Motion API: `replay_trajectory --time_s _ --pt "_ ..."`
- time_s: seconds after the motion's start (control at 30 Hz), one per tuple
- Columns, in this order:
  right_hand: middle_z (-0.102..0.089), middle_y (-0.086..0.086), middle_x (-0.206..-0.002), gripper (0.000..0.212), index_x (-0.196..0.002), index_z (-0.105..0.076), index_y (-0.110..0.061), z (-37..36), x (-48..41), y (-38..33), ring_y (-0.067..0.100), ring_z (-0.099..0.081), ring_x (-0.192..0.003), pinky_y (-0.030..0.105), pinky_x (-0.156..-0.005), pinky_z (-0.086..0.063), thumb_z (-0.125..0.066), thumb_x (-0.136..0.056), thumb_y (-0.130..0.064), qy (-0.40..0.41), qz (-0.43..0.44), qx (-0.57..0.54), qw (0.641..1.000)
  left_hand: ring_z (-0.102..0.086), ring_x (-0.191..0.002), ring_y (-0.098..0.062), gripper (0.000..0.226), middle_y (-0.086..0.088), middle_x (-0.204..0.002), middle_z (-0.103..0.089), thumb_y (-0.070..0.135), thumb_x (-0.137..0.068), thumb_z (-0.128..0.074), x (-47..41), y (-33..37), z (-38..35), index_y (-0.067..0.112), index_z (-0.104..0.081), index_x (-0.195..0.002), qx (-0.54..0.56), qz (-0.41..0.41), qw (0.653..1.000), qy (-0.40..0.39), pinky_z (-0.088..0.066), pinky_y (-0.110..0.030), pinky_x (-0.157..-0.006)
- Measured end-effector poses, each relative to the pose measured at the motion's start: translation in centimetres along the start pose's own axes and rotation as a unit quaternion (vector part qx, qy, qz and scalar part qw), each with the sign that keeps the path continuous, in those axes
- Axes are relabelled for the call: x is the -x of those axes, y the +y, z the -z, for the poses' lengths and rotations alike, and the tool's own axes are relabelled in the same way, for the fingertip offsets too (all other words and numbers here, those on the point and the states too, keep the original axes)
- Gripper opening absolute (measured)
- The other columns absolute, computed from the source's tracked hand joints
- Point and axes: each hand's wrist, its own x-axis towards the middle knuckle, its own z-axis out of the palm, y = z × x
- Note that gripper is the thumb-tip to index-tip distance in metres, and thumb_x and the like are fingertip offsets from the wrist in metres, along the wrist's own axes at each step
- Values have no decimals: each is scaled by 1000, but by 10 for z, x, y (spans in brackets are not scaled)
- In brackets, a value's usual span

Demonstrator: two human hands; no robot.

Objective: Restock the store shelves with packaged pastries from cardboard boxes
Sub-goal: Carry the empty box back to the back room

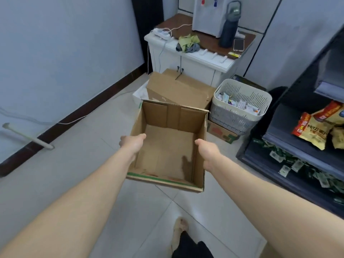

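Both arms outstretched | left hand (132,144) grips cardboard box (167,146) left wall | right hand (208,153) grips right wall

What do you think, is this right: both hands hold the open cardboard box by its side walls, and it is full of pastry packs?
Not full: the head view shows the cardboard box empty, its bare bottom in plain sight. The left hand and right hand do hold it by its side walls.
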Motion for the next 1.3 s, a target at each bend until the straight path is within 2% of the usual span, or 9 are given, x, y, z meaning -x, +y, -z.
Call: replay_trajectory --time_s 0.17,0.3,0.4,0.63,0.83,0.97,1.07,1.2,1.3 --pt "-34 11 -150 48 -142 -34 -1 -46 -104 -56 28 -32 -138 36 -109 -29 -44 -99 -20 8 -29 14 999 -35 -134 -34 81 -15 -150 -29 35 -86 -63 -116 40 -36 4 -16 -145 -38 17 999 -24 -32 -42 -107" --pt "-36 16 -149 45 -141 -35 2 -83 -193 -75 31 -36 -136 36 -108 -33 -40 -100 -16 19 -25 28 999 -35 -135 -33 85 -16 -150 -30 37 -85 -64 -212 51 -69 2 -16 -145 -65 6 997 -45 -31 -40 -108" --pt "-33 9 -151 49 -144 -31 -3 -114 -264 -63 26 -32 -138 33 -109 -29 -43 -100 -22 32 -77 9 996 -33 -136 -33 86 -13 -152 -28 37 -86 -63 -286 47 -102 7 -12 -147 -105 20 992 -67 -31 -41 -109" --pt "-36 11 -149 55 -143 -33 -6 -188 -433 -17 29 -36 -136 38 -113 -31 -50 -96 -27 71 -134 -28 988 -30 -137 -35 82 -12 -153 -24 31 -89 -60 -457 27 -186 12 -7 -148 -147 18 983 -107 -31 -44 -108" --pt "-34 9 -150 54 -142 -35 -7 -237 -531 31 26 -34 -137 37 -113 -31 -52 -96 -26 53 -165 -75 982 -34 -134 -34 73 -13 -150 -30 31 -91 -57 -558 -10 -233 9 -16 -146 -200 -14 972 -121 -32 -41 -107" --pt "-32 5 -152 56 -144 -32 -10 -253 -567 55 24 -31 -139 37 -114 -29 -52 -95 -30 28 -168 -108 979 -36 -134 -33 71 -11 -149 -33 37 -91 -55 -596 -30 -250 13 -18 -146 -244 -24 960 -136 -35 -37 -100" --pt "-31 3 -152 59 -144 -31 -11 -251 -575 70 23 -30 -140 37 -116 -27 -54 -95 -33 7 -166 -124 978 -35 -135 -33 71 -11 -150 -33 40 -91 -54 -598 -40 -259 14 -20 -148 -277 -32 949 -148 -33 -40 -107" --pt "-36 5 -150 61 -144 -34 -9 -231 -558 82 23 -36 -136 36 -114 -29 -55 -93 -35 -7 -154 -116 981 -32 -138 -31 66 -9 -152 -30 35 -94 -52 -556 -35 -280 14 -21 -149 -300 -87 935 -168 -29 -39 -110" --pt "-41 4 -146 57 -142 -40 -10 -195 -527 85 24 -41 -132 29 -105 -30 -55 -94 -35 5 -139 -108 984 -37 -135 -29 60 -8 -149 -36 34 -95 -51 -496 -19 -305 15 -28 -146 -320 -130 909 -233 -31 -36 -108"
